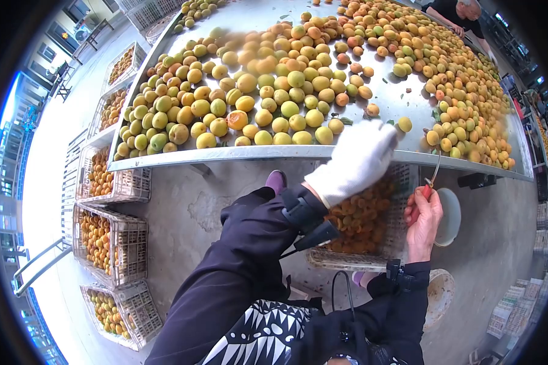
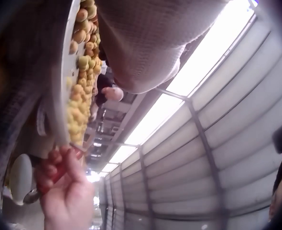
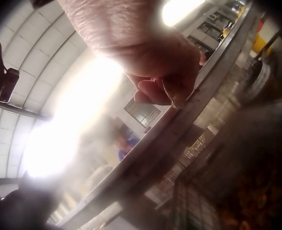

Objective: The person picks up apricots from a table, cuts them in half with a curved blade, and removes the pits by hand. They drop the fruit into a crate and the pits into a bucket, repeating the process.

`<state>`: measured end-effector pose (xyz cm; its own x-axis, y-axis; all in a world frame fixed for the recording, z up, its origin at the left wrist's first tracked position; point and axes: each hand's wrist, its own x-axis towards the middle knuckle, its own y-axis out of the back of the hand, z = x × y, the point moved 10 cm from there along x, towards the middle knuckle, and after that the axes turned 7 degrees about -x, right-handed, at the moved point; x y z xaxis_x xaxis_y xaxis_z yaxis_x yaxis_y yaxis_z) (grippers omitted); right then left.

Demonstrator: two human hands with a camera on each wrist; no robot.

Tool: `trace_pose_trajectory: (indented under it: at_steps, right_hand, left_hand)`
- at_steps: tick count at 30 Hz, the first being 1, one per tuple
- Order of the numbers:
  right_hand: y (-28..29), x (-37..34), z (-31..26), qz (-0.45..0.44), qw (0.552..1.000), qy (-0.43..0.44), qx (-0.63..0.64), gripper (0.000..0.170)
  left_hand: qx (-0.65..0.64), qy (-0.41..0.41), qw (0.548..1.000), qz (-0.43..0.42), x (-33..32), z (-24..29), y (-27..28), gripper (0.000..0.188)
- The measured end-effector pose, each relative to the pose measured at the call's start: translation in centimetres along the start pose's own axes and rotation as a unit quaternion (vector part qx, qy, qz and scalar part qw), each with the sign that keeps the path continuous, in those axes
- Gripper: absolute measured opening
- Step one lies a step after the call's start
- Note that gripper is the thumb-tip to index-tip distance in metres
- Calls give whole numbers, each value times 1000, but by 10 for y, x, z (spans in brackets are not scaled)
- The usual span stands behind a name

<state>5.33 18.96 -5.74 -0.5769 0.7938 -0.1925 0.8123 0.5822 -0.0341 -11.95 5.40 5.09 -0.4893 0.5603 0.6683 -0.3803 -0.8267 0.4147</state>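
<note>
My left hand [image 1: 358,159], in a white knit glove, reaches over the front edge of the metal table [image 1: 256,153]. A yellow apricot [image 1: 404,124] shows right at its fingertips; whether they grip it I cannot tell. In the left wrist view the glove [image 2: 141,43] fills the top and its fingertips are hidden. My bare right hand [image 1: 425,218] grips a red-handled tool [image 1: 428,191] with a thin curved metal end pointing at the table edge. The left wrist view shows a rounded metal piece at the handle's other end. Many apricots [image 1: 280,100] lie in a loose pile left of the glove.
A second apricot heap [image 1: 463,115] spreads along the table's right side. Under the table edge stands a crate of apricots [image 1: 359,228], with a pale bucket [image 1: 448,217] beside it. More filled crates [image 1: 112,243] line the left floor. Another person [image 1: 460,15] works at the far side.
</note>
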Motion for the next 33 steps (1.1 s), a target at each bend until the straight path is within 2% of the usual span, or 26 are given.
trace_pose_trajectory:
  at_steps: [1,2,3,5,7,8,9,10,12,16,18,20,23,25,30,33]
  right_hand:
    - [0,0,-1,0,1000,2,1,11]
    - [0,0,-2,1,1000,5,2,11]
    - [1,0,-2,2,1000,5,3,11]
    - [2,-1,-2,-5,1000,3,10,10]
    - [5,-1,0,-8,1000,0,10,10]
    - [6,0,1,-12,1000,-3,11,10]
    - [8,1,1,-10,1000,-1,12,10]
    - [9,1,0,-11,1000,1,15,10]
    - [9,0,1,-11,1000,3,21,10]
    - [1,-1,-2,-16,1000,6,25,9]
    - [1,0,-1,-18,1000,3,24,9]
    - [2,0,-1,-19,999,2,27,10]
    - [4,0,-3,-16,999,1,28,10]
    - [5,-1,-3,-13,1000,-2,27,11]
    - [9,-2,-4,-17,1000,2,24,11]
    - [8,-4,-7,-16,1000,4,25,10]
  left_hand:
    - [67,-11,998,17,9,-2,16,10]
    - [107,19,994,22,20,-9,37,10]
    - [151,-11,983,99,22,-15,66,12]
    - [262,8,951,161,26,-42,113,18]
    - [374,72,915,134,23,-77,150,16]
    - [433,148,886,78,17,-95,162,18]
    - [441,159,881,69,10,-106,173,21]
    - [462,207,862,23,3,-125,177,25]
    - [482,143,864,19,-4,-131,179,11]
    - [485,184,855,-24,-11,-163,169,10]
    - [510,219,830,-60,-13,-175,165,23]
    - [518,212,827,-53,-14,-176,164,21]
    - [529,247,809,-72,-19,-188,164,20]
    - [569,214,790,-74,-19,-184,163,21]
    - [576,187,792,-78,-16,-176,162,20]
    - [554,204,804,-70,-13,-177,163,19]
